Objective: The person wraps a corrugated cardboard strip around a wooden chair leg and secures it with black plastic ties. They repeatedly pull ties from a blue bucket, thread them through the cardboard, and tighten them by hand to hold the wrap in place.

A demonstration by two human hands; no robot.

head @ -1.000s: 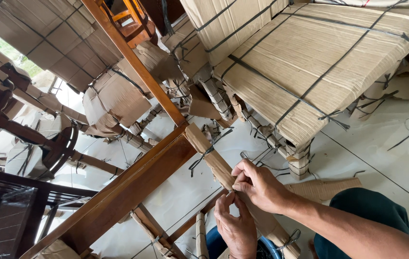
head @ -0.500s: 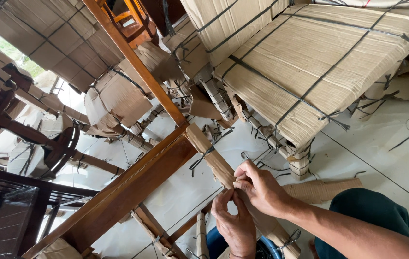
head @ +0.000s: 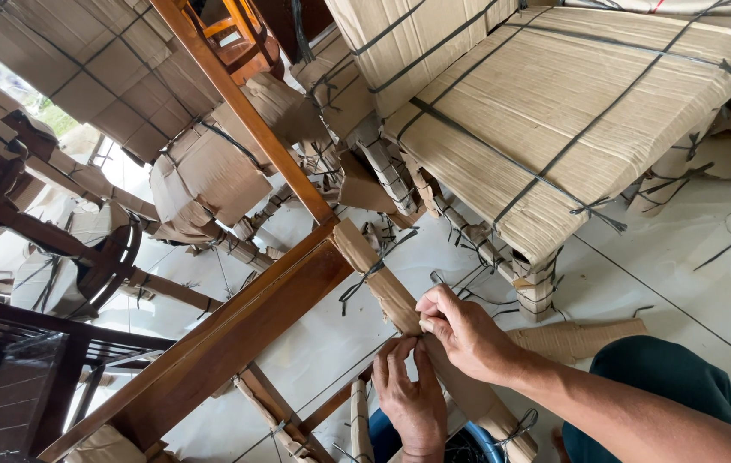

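**Hands barely shifted on the wrapped leg**

Both hands stay put since the earlier frames. Left hand (head: 412, 399) presses its fingers against the cardboard-wrapped furniture leg (head: 382, 283) from below; right hand (head: 464, 334) pinches the wrapping just above. Beyond, a strapped cardboard bundle (head: 571, 111) sits on the white tiled floor (head: 691, 266).

Your right hand (head: 460, 330) is pinching the brown paper wrapping (head: 387, 287) around a wooden furniture leg, while your left hand (head: 412, 399) is pressing against it just below. Cardboard-wrapped furniture (head: 554, 111), bound with black straps, is standing beyond on the white tiled floor (head: 682, 266).
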